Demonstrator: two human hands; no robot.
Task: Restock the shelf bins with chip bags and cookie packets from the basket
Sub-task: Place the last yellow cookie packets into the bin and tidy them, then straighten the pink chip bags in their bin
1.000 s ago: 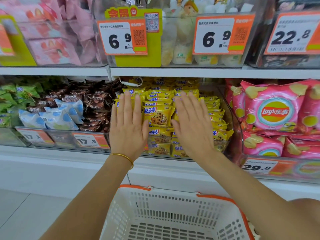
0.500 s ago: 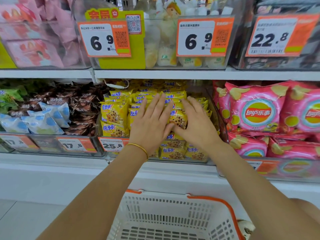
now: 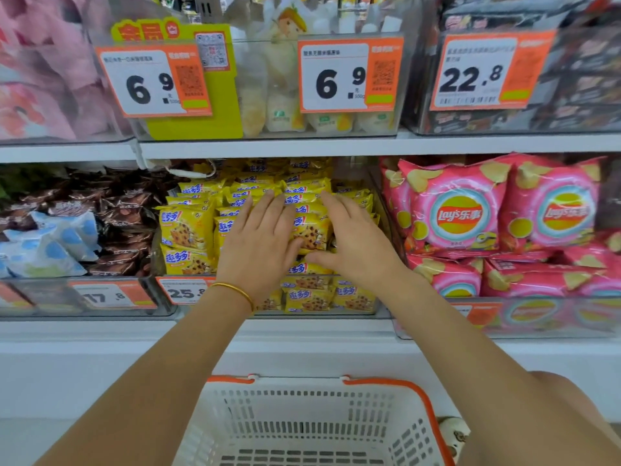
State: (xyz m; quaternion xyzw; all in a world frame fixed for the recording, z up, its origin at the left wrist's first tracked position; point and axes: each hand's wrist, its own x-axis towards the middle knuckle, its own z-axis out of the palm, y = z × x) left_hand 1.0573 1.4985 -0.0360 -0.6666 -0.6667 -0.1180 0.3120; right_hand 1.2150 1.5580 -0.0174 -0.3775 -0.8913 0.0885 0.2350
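Left hand (image 3: 258, 243), thin gold bangle (image 3: 235, 290) on the wrist, lies flat on the yellow chocolate-chip cookie packets (image 3: 184, 230), fingers straight and close together. Right hand (image 3: 356, 243) just beside it, fingers straight and slightly spread, also pressing the pile. Thumbs nearly meet. Packets fill the clear plastic shelf bin (image 3: 376, 312) on the middle shelf. Pink crinkly chip bags (image 3: 457, 213) in the next bin to the right. White plastic basket with orange rim (image 3: 426, 398) below, between the forearms.
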